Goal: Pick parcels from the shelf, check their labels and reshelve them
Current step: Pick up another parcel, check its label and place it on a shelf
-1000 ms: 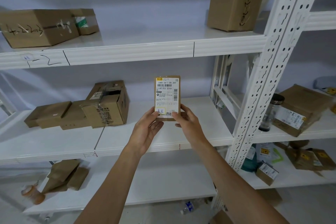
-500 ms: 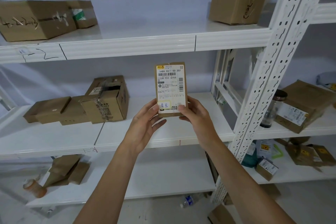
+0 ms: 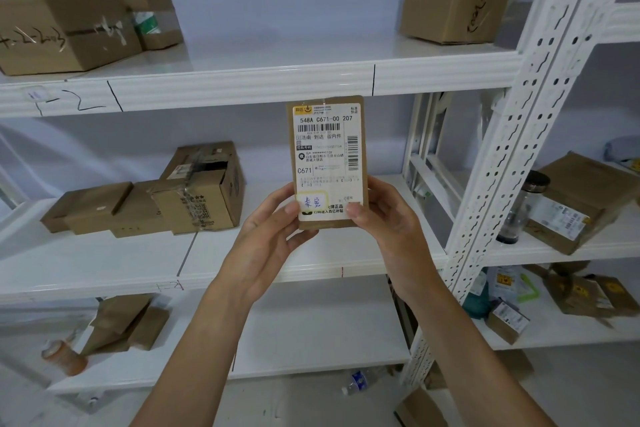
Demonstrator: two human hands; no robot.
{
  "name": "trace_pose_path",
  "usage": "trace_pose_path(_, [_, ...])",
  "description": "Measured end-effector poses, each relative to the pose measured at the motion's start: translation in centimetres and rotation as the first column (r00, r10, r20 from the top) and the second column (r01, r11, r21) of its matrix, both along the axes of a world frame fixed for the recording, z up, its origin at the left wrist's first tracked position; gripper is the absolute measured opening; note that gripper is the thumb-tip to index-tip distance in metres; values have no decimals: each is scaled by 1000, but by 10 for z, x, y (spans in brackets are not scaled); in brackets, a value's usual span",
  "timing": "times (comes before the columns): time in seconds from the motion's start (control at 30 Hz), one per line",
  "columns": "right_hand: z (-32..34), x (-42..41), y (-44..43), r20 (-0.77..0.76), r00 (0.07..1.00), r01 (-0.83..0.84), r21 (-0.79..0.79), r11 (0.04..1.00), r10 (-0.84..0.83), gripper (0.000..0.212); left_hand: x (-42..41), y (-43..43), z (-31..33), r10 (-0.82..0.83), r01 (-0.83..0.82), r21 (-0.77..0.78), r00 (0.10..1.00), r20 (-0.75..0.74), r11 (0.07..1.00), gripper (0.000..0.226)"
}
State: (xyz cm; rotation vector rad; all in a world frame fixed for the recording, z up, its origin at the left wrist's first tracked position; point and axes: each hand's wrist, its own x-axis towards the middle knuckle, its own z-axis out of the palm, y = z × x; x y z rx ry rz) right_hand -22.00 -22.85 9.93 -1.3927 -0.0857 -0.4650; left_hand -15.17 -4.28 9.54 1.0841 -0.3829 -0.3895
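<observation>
Small flat parcel (image 3: 327, 163) held upright in front of the middle shelf (image 3: 104, 263), label (image 3: 325, 149) facing the camera, top line reads 548A C671-00 207. Left hand (image 3: 266, 246) and right hand (image 3: 388, 229) both pinch its bottom corners, thumbs on the label face. Other cardboard boxes (image 3: 194, 191) sit on the shelf, left.

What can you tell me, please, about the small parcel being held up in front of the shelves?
The small parcel is a flat, brown cardboard pack held upright, label facing the camera. A white shipping label covers most of its front, with barcodes, "548A C671-00 207" and "C671". A yellow-edged sticker bears blue handwriting. The left hand and right hand pinch its lower corners; it touches no shelf.
</observation>
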Motion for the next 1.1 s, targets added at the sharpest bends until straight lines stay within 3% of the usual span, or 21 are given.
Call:
trace_pose_path(0.1, [-1, -1, 0, 9, 1000, -9, 12, 1000, 9, 44, -1, 0, 0, -1, 1, 10, 1000, 4, 1000, 78])
trace_pose_path(0.33, [-5, 0, 0, 1, 1000, -10, 11, 1000, 10, 44, -1, 2, 1, -3, 3, 29, 1000, 20, 1000, 96])
trace_pose_path(0.5, [-9, 3, -1, -26, 1000, 6, -7, 1000, -7, 43, 4, 1, -6, 4, -4, 38, 1000, 0, 999, 68])
trace_pose_path(0.9, [-22, 37, 8, -200, 979, 30, -60, 998, -42, 28, 30, 3, -29, 44, -34, 94, 993, -111, 995, 45])
trace_pose_path(1.1, [-38, 52, 17, -298, 954, 2, -74, 997, -24, 41, 45, 15, -46, 44, -25, 195, 995, -94, 981, 45])
